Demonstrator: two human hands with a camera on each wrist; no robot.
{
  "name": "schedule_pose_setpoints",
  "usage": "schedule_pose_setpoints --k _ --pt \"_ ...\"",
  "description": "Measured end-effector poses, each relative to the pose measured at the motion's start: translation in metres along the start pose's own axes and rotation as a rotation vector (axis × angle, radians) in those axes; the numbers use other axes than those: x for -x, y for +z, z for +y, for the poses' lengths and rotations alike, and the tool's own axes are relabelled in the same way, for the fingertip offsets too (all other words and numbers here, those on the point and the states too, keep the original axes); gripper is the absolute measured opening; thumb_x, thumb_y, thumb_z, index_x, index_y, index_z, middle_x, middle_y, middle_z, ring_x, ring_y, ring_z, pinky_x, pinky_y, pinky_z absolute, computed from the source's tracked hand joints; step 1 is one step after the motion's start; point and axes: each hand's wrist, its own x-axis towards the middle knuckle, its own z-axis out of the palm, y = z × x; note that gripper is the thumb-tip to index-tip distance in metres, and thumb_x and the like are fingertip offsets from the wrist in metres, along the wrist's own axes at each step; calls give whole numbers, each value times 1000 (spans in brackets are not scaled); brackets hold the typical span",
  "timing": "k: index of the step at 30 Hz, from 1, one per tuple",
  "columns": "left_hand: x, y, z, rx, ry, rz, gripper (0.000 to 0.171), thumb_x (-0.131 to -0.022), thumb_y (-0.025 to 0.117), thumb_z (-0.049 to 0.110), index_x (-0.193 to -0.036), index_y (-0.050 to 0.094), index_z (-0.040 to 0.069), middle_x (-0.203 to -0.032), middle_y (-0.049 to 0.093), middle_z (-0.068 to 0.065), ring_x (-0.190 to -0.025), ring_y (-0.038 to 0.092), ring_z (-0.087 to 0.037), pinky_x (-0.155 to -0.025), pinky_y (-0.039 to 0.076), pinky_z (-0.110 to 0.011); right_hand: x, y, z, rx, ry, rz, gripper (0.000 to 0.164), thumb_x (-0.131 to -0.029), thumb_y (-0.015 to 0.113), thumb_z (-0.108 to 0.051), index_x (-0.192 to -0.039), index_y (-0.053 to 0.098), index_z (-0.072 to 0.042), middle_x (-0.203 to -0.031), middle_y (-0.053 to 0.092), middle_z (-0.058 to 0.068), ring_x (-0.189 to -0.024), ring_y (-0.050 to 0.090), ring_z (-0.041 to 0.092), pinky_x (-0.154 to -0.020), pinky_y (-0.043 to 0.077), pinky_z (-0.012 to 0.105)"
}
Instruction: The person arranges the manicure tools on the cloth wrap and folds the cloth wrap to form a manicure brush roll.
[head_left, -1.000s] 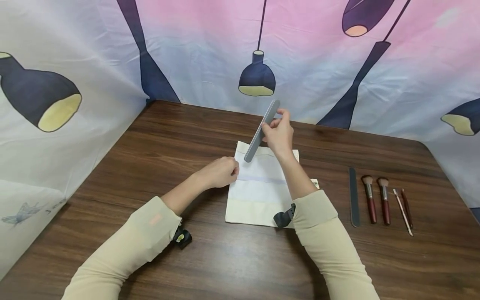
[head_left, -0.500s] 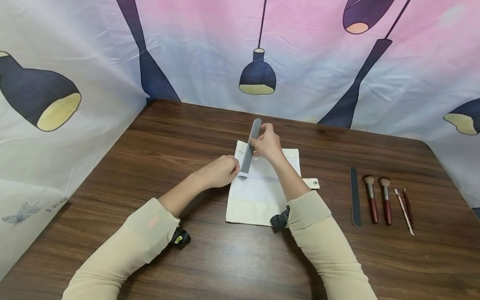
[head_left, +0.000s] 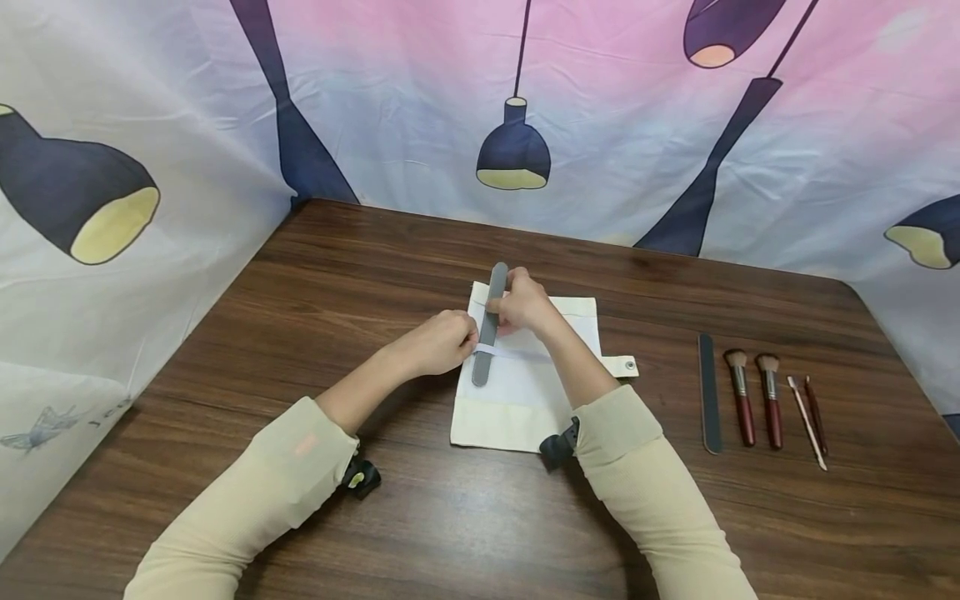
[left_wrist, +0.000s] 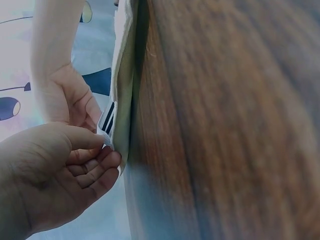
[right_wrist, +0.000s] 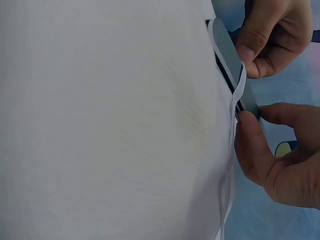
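A grey nail file (head_left: 488, 329) lies lengthwise over the left side of a cream and white cloth roll-up case (head_left: 517, 421), its near part under a white elastic band (right_wrist: 240, 86). My right hand (head_left: 523, 303) pinches the file's far part between thumb and fingers. At the case's left edge, my left hand (head_left: 444, 342) pinches the elastic band, which stands lifted around the file. In the left wrist view, the left thumb and fingertips (left_wrist: 102, 140) close on the band at the cloth edge. Part of the case is hidden under the right forearm.
Right of the case lie a second nail file (head_left: 708, 394), two makeup brushes (head_left: 740, 398) with red handles and two thin sticks (head_left: 807, 422). A snap tab (head_left: 620, 367) sticks out from the case's right side. Printed cloth hangs behind the wooden table (head_left: 360, 275).
My right hand has lowered the nail file from above the case and slid its near end toward me under the elastic band. The left hand stays at the edge.
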Motion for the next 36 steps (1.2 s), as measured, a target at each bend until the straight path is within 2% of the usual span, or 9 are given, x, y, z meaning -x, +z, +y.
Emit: schedule_pose_setpoints --k 4,7,14,23,29,36 --pt "-2 1 -1 23 -15 -4 15 -86 52 -3 -73 58 0 -70 51 -4 -63 48 -14 -57 42 -24 5 2 -1 49 51 -64 64 -86 62 -9 -137 25 -1 -82 59 18 -60 61 19 -58 53 28" --pt "-3 1 -2 25 -22 -5 14 -86 52 -3 -74 59 -1 -70 52 -4 -63 48 -14 -56 42 -24 8 4 -2 73 66 -79 65 -86 62 -9 -137 24 0 -78 57 17 -57 59 17 -58 52 26" --pt "-2 -1 0 39 -55 -18 13 -87 52 -3 -76 60 -2 -70 53 -5 -63 49 -15 -57 44 -25 11 5 1 52 53 -73 62 -85 63 -7 -134 27 4 -83 57 16 -62 58 17 -59 52 26" --pt "-3 0 0 29 -72 -18 13 -86 51 -3 -76 60 -3 -68 52 -5 -62 48 -15 -56 43 -25 10 6 7 135 35 -142 64 -83 66 -8 -132 27 5 -85 54 12 -66 56 16 -64 52 25" --pt "-3 0 -1 0 -57 -5 16 -86 51 -3 -71 57 -1 -65 47 -4 -59 44 -14 -52 39 -24 9 5 8 235 8 -192 64 -80 69 -5 -131 33 5 -85 59 12 -66 57 15 -63 51 23" --pt "-4 4 0 -52 -76 -10 14 -86 53 -1 -73 59 1 -70 51 -3 -61 48 -14 -54 42 -25 10 2 11 271 3 -186 63 -81 70 -9 -132 36 4 -84 59 11 -68 60 16 -66 50 24"
